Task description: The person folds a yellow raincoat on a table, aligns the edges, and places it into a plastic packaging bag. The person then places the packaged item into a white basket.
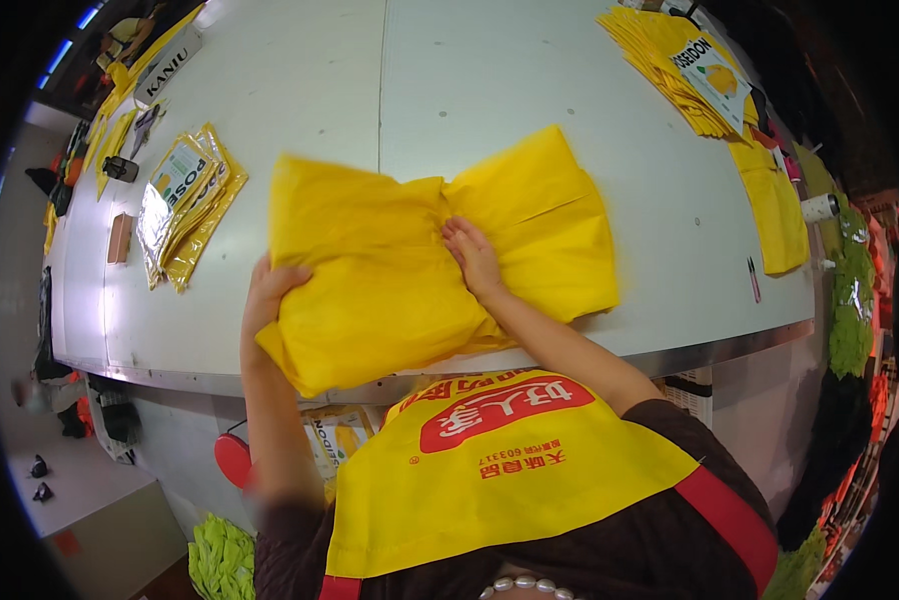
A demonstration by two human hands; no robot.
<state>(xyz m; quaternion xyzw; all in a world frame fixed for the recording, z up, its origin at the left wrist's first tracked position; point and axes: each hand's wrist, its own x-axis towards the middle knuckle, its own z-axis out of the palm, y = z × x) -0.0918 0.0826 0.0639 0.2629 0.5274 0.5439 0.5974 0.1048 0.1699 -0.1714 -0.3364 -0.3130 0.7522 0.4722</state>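
A folded yellow garment (370, 270) lies across the near edge of the table, its right part fanned out and creased toward the middle. My left hand (272, 290) grips its left edge, thumb on top and the other fingers hidden beneath the cloth. The left end of the garment is lifted a little and slightly blurred. My right hand (477, 262) rests on the gathered middle with its fingers stretched out flat, pressing on the cloth.
Shiny clear-wrapped yellow packages (192, 205) are stacked at the left, near a small brown box (120, 238) and a black object (121, 168). A pile of yellow garments (660, 75) stands far right, with a folded yellow piece (773, 225) and a pen (754, 279) nearer.
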